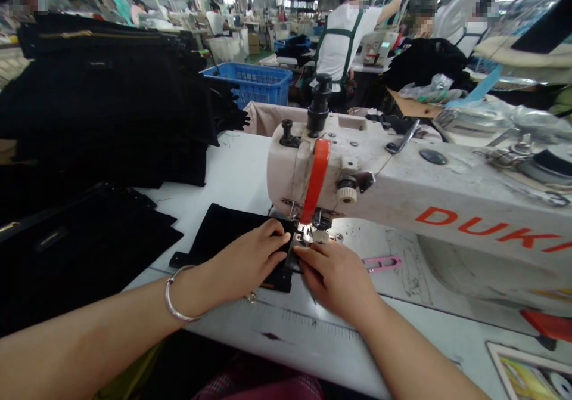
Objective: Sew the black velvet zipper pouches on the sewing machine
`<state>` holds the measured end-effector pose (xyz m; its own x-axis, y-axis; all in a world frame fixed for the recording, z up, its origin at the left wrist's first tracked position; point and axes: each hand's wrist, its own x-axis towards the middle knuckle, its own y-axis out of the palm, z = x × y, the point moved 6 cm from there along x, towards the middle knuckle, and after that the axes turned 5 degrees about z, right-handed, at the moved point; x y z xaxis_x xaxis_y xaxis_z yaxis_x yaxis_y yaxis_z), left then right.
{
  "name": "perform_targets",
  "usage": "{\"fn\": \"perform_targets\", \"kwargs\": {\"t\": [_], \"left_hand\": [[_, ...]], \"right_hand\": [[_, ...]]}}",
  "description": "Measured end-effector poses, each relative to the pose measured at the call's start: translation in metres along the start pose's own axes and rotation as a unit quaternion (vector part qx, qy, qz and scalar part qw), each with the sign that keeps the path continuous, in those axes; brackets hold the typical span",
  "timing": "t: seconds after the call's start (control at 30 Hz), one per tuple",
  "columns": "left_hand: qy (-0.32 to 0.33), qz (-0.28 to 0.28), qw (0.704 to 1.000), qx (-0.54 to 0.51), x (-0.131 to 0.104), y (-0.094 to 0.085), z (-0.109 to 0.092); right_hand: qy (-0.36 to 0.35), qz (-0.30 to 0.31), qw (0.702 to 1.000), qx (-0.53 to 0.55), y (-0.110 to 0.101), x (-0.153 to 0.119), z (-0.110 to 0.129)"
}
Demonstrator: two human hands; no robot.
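Note:
A black fabric piece (223, 233) lies flat on the white machine table, its right edge by the needle area of the sewing machine (286, 173). My left hand (254, 257), with a silver bangle at the wrist, rests on the fabric, fingers bent and pressing on it near its right edge. Just right of the presser foot (304, 233), my right hand (335, 272) has its fingers together, tips at the metal plate beside the fabric's edge. What lies under those fingertips is hidden.
Tall stacks of black fabric pieces (107, 102) stand at the left, with a lower pile (80, 239) nearer. A pink tool (384, 263) lies right of my right hand. Behind the machine are a blue basket (254, 81) and a person in a white shirt (337, 39).

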<state>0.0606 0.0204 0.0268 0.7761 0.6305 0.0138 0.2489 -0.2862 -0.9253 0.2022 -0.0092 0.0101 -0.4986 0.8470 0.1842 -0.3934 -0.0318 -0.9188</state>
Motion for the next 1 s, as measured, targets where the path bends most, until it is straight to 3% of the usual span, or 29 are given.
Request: {"fn": "perform_targets", "kwargs": {"t": [0.1,0.27,0.47,0.6,1.0], "left_hand": [[-0.033,-0.019,0.997,-0.070,-0.004,-0.002,-0.005],[-0.095,0.009,0.984,-0.153,-0.029,0.003,-0.007],[0.012,-0.043,0.999,-0.017,-0.051,0.006,-0.023],[0.073,-0.022,0.995,0.058,-0.053,0.017,-0.029],[0.052,-0.066,0.996,-0.015,-0.046,0.017,-0.028]], "right_hand": [[-0.037,-0.002,0.999,0.026,-0.001,-0.003,0.000],[-0.110,0.006,0.990,0.089,-0.005,-0.007,0.003],[-0.084,0.072,0.993,0.028,-0.003,-0.004,0.012],[-0.081,0.083,0.993,0.016,-0.002,-0.003,0.015],[-0.085,0.025,0.996,0.020,-0.003,-0.011,0.011]]}}
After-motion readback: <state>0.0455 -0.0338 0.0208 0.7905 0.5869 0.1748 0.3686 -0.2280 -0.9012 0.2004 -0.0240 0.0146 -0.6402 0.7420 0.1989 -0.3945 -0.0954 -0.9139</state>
